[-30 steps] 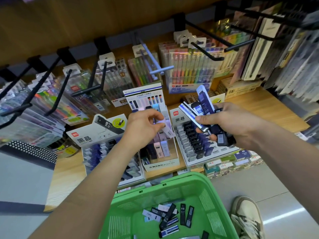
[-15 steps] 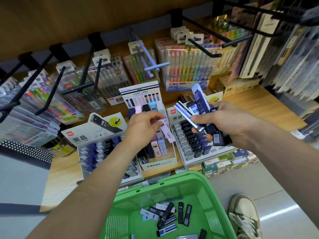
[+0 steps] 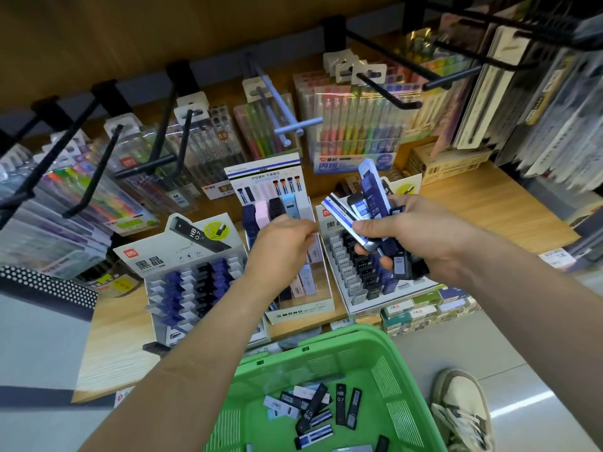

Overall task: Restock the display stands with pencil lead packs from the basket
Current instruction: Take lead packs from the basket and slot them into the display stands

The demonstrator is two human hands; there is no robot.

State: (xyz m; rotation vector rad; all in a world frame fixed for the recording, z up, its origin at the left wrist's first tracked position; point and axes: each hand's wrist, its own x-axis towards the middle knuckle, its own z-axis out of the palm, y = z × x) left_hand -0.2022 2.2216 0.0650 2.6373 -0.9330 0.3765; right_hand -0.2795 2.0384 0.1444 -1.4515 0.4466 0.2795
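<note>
The left hand (image 3: 280,246) is pinching a pale pack (image 3: 312,251) beneath curled fingers above the middle stand (image 3: 300,313), best slid in upright, while the right hand (image 3: 424,243) is clenching spare packs (image 3: 372,190) tightly.

We note basket (image 3: 385,380) bright green. Loose packs (image 3: 340,402) inside: black, navy, white with blue stripe. Bundle (image 3: 372,194) in right hand (image 3: 424,236): navy, black, blue-white striped. We see middle stand (image 3: 303,313) white, blue header band, rows navy, pink, black, sky blue. Left stand (image 3: 182,252) white, red logo, lime circle. Shelf (image 3: 483,203) pale wood grain. Hooks (image 3: 385,89) black. Shoe (image 3: 463,406) cream, dark laces.
</note>
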